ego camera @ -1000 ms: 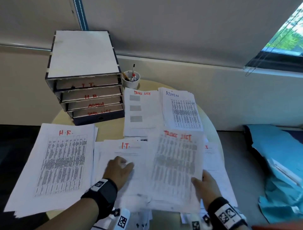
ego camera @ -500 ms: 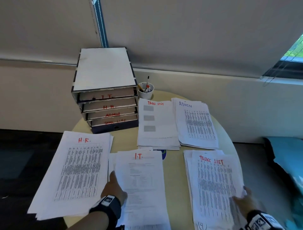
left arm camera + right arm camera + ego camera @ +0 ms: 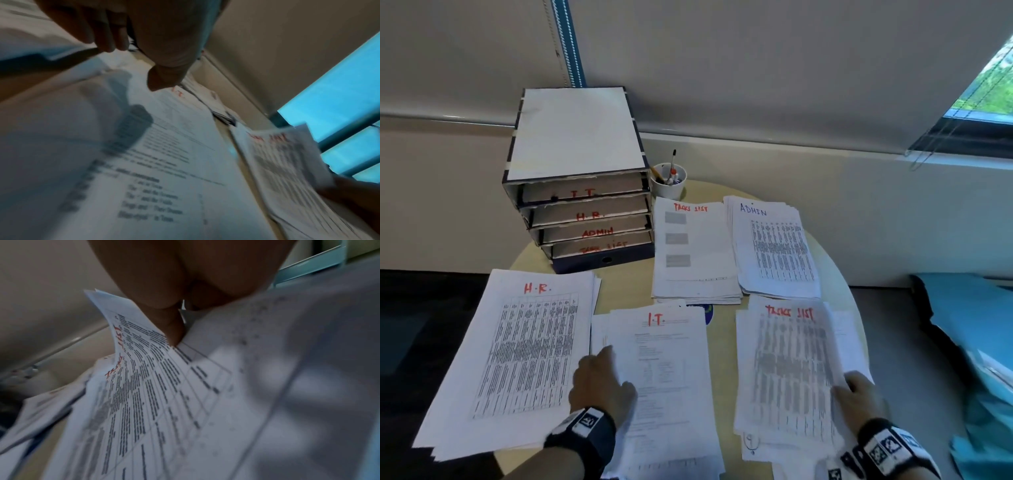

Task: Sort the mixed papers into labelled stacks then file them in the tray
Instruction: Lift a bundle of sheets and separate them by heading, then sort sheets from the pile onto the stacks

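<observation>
1. Papers are laid out in five stacks on a round pale table point(image 3: 726, 342), each stack headed by a handwritten label.
2. An H.R. stack point(image 3: 517, 353) is placed at the near left, its near corner hanging past the table edge.
3. An I.T. stack point(image 3: 671, 370) is set just beside it at the near middle, and the left hand point(image 3: 599, 383) is rested on that stack's left edge; the fingers are seen extended in the left wrist view, with nothing gripped.
4. A near-right stack marked in red, seemingly "Tasks List" point(image 3: 791, 370), is loosely fanned, and its top sheets are lifted along the right edge.
5. That raised edge is pinched by the right hand point(image 3: 859, 397); in the right wrist view the thumb is pressed on the printed face of the curled sheets point(image 3: 144, 378).
6. Two more stacks are placed side by side at the far side: a second "Tasks List" stack point(image 3: 695, 253) and, touching its right edge, an ADMIN stack point(image 3: 774, 250).
7. A dark four-tier filing tray point(image 3: 571, 137) is stood at the far left of the table, its shelves labelled I.T., H.R., ADMIN and Task List from top to bottom.
8. A white cup point(image 3: 669, 186) holding pens is placed just right of the tray.
9. Crumpled blue sheeting point(image 3: 969, 335) is seen on the floor to the right.
</observation>
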Motion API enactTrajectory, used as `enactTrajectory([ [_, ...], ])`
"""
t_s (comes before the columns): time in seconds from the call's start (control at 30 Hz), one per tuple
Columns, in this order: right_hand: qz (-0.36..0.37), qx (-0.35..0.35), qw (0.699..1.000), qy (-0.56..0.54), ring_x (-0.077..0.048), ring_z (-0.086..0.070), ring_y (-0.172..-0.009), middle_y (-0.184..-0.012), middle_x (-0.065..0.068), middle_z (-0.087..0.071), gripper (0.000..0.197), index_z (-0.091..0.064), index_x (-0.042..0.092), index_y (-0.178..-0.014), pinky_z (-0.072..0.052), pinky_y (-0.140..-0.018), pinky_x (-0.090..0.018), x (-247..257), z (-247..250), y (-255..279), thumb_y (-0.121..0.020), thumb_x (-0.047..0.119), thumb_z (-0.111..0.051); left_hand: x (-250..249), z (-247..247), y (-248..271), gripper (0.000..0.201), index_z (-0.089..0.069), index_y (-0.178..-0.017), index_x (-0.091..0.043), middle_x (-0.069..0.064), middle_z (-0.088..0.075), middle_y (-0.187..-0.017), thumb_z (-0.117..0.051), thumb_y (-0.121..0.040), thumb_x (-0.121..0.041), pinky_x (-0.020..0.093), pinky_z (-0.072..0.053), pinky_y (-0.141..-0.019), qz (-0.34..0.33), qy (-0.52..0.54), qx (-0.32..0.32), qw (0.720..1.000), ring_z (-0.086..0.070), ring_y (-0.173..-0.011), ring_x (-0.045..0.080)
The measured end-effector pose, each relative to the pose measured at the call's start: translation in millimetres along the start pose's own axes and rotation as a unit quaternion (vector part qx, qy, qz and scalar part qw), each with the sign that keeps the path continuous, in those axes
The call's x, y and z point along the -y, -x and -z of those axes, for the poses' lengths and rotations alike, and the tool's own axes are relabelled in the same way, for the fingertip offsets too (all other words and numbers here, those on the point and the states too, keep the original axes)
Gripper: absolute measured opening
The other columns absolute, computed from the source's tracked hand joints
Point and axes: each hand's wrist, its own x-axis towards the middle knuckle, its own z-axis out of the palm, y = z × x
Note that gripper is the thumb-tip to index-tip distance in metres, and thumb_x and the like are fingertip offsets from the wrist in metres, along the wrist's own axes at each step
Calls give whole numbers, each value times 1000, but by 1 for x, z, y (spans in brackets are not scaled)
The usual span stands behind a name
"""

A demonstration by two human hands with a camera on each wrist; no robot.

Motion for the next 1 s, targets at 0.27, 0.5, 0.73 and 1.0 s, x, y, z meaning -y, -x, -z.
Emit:
enactTrajectory([
  [0.27,60,119,962,-237,-36,-71,-82,-80,-12,-75,8,-69,8,-88,-57,-80,-51,46,-37,36,-88,1,-65,-68,-13,12,85,-43,-136,-11,10,-55,-133,-78,-71,-52,33,-46,-93,-41,321,308,895,-56,-107,20],
  [0.5,37,197,900,-387,-42,-71,-93,-100,-22,-74,15,-64,-1,-106,-56,-85,-58,75,-35,56,-94,-5,-56,-62,3,-2,73,-49,-136,-19,4,-63,-127,-77,-74,-43,41,-52,-95,-30,432,248,867,-62,-110,27],
  [0.73,17,230,895,-383,-44,-70,-97,-104,-23,-73,20,-63,-1,-113,-53,-89,-63,65,-34,56,-94,0,-58,-80,1,23,22,-67,-113,-25,-7,-74,-107,-63,-94,-15,15,-50,-77,-74,470,201,856,-67,-101,11],
  [1.0,-20,211,912,-351,-41,-68,-91,-98,-19,-75,17,-67,5,-110,-58,-80,-59,50,-48,62,-94,2,-61,-91,15,17,22,-60,-111,-36,-10,-67,-114,-63,-92,-26,21,-47,-85,-89,500,166,845,-61,-109,15],
])
